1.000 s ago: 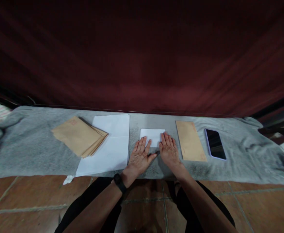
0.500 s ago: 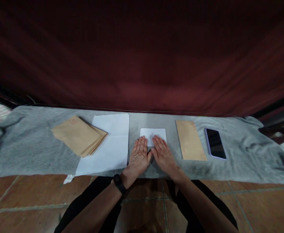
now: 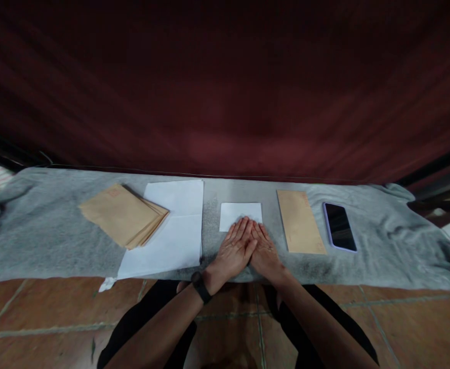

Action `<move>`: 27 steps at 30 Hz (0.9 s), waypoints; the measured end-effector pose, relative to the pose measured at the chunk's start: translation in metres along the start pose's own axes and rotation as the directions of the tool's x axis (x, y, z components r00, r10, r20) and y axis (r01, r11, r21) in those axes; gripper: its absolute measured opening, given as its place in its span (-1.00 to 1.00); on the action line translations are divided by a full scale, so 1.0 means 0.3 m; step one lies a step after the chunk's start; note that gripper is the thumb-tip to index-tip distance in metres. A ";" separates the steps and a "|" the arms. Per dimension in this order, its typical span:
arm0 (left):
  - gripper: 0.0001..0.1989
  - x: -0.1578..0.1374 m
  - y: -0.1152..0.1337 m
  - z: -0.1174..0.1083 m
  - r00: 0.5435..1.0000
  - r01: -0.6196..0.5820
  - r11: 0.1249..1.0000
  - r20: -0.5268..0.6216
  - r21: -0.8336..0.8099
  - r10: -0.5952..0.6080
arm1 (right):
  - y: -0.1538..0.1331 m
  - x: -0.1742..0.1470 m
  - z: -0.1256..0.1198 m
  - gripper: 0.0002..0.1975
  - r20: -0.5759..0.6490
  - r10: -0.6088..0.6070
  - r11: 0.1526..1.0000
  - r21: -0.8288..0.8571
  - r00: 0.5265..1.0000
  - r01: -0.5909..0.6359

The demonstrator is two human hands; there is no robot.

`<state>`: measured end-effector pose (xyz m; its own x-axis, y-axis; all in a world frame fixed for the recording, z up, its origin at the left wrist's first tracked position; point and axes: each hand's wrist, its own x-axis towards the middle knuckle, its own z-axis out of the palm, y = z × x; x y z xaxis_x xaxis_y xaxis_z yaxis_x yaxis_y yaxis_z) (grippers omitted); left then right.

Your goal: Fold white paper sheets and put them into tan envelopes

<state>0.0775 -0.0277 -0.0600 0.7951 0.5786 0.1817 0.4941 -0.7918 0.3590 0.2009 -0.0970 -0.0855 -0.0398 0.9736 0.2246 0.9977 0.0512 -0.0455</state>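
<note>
A small white folded paper (image 3: 236,210) lies flat on the grey cloth in front of me. My left hand (image 3: 236,248), with a dark band on its wrist, rests flat on the paper's near edge, fingers stretched out. Beside it my right hand (image 3: 264,253) is also flat with straight fingers, its tips on the paper's near right part. The left hand partly overlaps the right. Both hands cover the near edge of the paper. A brown envelope (image 3: 301,223) lies to the right of my right hand.
Left of my hands, white paper sheets (image 3: 182,236) lie under a fanned stack of brown envelopes (image 3: 121,215). A phone in a lilac case (image 3: 339,227) lies at the right. Grey cloth (image 3: 386,236) covers the narrow surface; a dark red curtain (image 3: 225,102) hangs behind it.
My left hand has slid right across the paper until it meets and partly overlaps my right hand. More of the paper's left side now shows.
</note>
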 end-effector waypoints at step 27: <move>-0.44 0.048 -0.061 -0.019 0.971 0.199 0.963 -0.167 0.180 -0.169 | 0.106 0.078 -0.067 -0.41 0.028 0.333 0.895 0.304 0.942 -0.326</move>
<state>0.0779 -0.0037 -0.0589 0.6300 0.7286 0.2689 0.6974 -0.6831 0.2171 0.2328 -0.0770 -0.0619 0.2936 0.9409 0.1690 0.8891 -0.2038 -0.4099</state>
